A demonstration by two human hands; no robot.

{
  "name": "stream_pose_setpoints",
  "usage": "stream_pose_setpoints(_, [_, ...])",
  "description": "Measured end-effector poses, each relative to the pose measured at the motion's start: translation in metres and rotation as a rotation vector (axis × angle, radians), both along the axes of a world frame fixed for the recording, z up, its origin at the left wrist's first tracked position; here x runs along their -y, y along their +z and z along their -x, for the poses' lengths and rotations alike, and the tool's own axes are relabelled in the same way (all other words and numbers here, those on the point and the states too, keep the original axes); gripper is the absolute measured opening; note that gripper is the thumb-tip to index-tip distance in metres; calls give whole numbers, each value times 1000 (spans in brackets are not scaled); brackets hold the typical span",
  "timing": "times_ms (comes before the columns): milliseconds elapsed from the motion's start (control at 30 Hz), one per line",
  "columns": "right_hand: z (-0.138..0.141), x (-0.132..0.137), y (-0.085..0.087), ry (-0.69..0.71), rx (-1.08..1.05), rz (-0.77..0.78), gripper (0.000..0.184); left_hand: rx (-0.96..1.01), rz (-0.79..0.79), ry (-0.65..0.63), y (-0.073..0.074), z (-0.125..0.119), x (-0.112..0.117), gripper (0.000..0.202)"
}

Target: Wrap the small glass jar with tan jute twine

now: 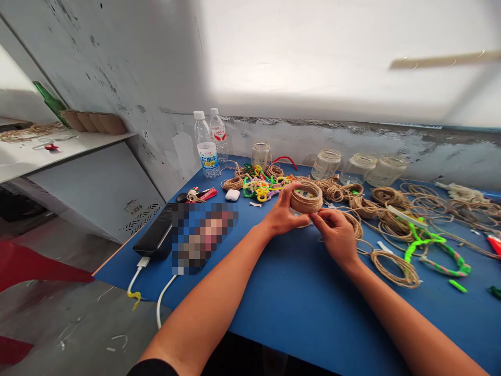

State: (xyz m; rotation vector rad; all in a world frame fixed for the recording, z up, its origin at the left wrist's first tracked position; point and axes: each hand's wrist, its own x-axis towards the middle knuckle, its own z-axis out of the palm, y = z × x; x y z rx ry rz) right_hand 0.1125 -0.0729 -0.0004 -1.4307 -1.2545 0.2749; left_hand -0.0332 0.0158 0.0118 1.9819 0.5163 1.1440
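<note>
Jar (306,197) sits between the hands above the worktop (274,292); left hand (288,205) nearer, thumb and fingers curled round its left side. Right hand (321,218) at lower right, fingertips pinching, apparently on twine. Long axis roughly upright, tipped slightly, mouth up. Brown twine (308,206) wrapped in tight rows around the top, opening uncovered.
</note>
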Motion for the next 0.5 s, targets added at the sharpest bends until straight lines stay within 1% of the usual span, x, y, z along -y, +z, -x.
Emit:
stream_pose_setpoints(233, [1,1,2,-5,-2,12,39,2,-23,-8,-4,0,-2,77])
stream_pose_setpoints(400, [0,1,1,6,33,2,36,-2,-14,-3,-3,0,-1,72])
stream_pose_setpoints(500, [-1,0,1,15,61,-7,35,-1,5,-9,-2,0,-2,72])
